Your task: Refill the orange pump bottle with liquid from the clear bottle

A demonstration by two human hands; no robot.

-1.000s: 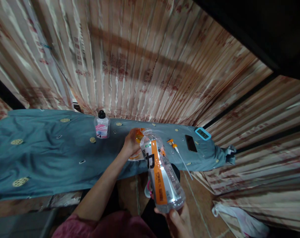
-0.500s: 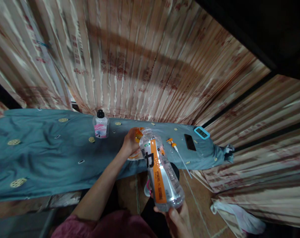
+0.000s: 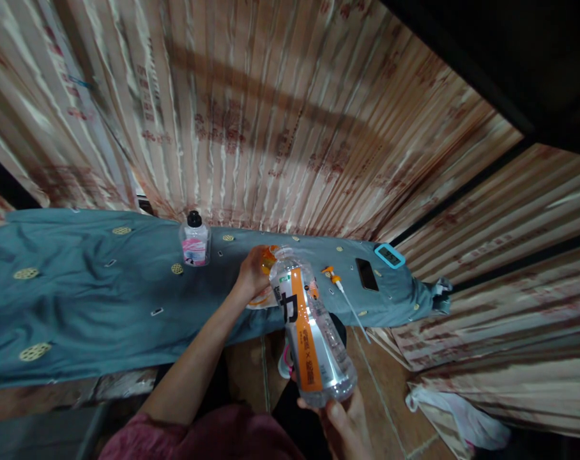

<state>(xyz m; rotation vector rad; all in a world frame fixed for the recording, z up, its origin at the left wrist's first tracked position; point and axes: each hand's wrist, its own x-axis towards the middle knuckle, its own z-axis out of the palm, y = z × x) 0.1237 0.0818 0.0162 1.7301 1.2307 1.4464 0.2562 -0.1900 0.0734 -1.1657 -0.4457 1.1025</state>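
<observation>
My right hand [image 3: 343,425] grips the base of a large clear plastic bottle [image 3: 309,332] with an orange and white label, tilted with its neck pointing away from me over the table edge. My left hand [image 3: 252,273] is closed around the bottle's orange cap [image 3: 269,258] at the neck. Under that hand lies something white and orange [image 3: 262,300] on the blue-green cloth [image 3: 89,300] that covers the table.
On the cloth stand a small clear bottle with a black cap and pink label [image 3: 195,240], an orange-tipped pump tube [image 3: 343,294], a dark phone [image 3: 367,275] and a blue-framed timer [image 3: 390,256]. Striped curtains hang behind and right. A white bag [image 3: 457,418] lies on the floor.
Almost nothing differs; the view has shifted slightly and both hands keep their hold on the bottle and its cap.
</observation>
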